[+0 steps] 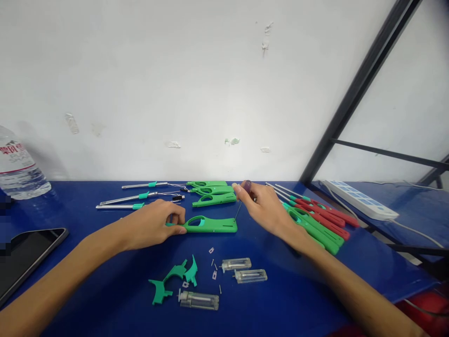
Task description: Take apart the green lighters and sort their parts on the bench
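Pinching the near-left end of a green lighter handle (219, 226), the left hand (150, 225) has thumb and fingers narrowed on its tip. Handle lies flat on the blue tabletop (115, 262), lengthwise between the two hands; its wide end points toward the right hand (264, 206). Right hand closed round the dark purple grip of a screwdriver (239, 209), shaft slanting down and leftward, tip at the handle's wide end, near the upper edge. Whether the tip sits in a screw hole: cannot tell.

Beyond the handle, toward the wall: three more green handles (214, 200), stacked in a loose row. Left of these, three metal rods (119, 207) with teal collars; thin wires run from some of them.

Nearer the body, below the handle: teal curved pieces (160, 292) grouped at left; three clear fuel tanks (199, 300), one closer to the wearer, two farther right. Tiny screws (220, 289) and pale pink clips (214, 275) scattered among them.

Right side, beyond and partly behind the right forearm: red and green lighters (315, 224) with rods attached, fanned out. Far left: phone (31, 255), water bottle (21, 168). Far right: white power strip (361, 199).
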The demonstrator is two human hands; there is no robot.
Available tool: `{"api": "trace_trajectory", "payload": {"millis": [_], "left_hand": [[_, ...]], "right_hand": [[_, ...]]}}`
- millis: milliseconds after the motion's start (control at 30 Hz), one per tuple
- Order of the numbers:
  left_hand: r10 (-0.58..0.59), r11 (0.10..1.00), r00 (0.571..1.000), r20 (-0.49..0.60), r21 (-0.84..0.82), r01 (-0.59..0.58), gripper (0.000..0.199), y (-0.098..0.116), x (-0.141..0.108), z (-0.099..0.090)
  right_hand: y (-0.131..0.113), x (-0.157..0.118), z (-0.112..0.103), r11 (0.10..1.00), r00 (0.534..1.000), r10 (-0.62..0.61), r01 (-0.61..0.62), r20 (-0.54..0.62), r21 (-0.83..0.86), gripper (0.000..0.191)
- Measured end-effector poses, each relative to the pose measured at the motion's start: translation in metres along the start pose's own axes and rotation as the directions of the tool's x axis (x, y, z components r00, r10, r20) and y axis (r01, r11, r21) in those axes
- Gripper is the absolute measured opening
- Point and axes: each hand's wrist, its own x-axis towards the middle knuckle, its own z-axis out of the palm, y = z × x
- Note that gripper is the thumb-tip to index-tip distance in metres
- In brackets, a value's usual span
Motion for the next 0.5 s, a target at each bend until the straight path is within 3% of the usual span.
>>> {"api": "trace_trajectory", "payload": {"millis": [500], "left_hand": [[-0.004, 1.0, 1.0, 0.012, 0.0, 0.004, 0.024, -0.0013, 0.001, 0.0013]], "right_hand": [[-0.0013, -0.0014, 0.0009, 0.999, 0.999, -0.032, 0.033, -0.007, 0.034, 0.05]]}}
